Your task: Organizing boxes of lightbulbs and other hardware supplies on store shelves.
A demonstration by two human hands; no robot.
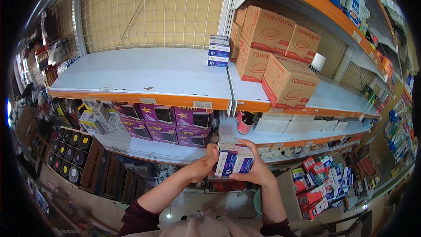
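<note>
Between my two hands are small white-and-blue cardboard boxes (234, 162), pressed together side by side. My left hand (208, 163) grips them at their left side, and my right hand (258, 168) wraps the right side with the thumb underneath. They are held in front of the lower shelf, below the orange shelf edge. A stack of similar white-and-blue boxes (218, 51) stands on the white upper shelf (141, 69), at its right end by the upright post.
Brown TOMODACHI cartons (291, 82) are piled right of the post, one at the shelf edge. Purple boxes (164, 123) and a dark bottle (245, 121) stand below. Spray cans (69, 153) fill a carton at left. An open carton of mixed small boxes (324, 184) is at right.
</note>
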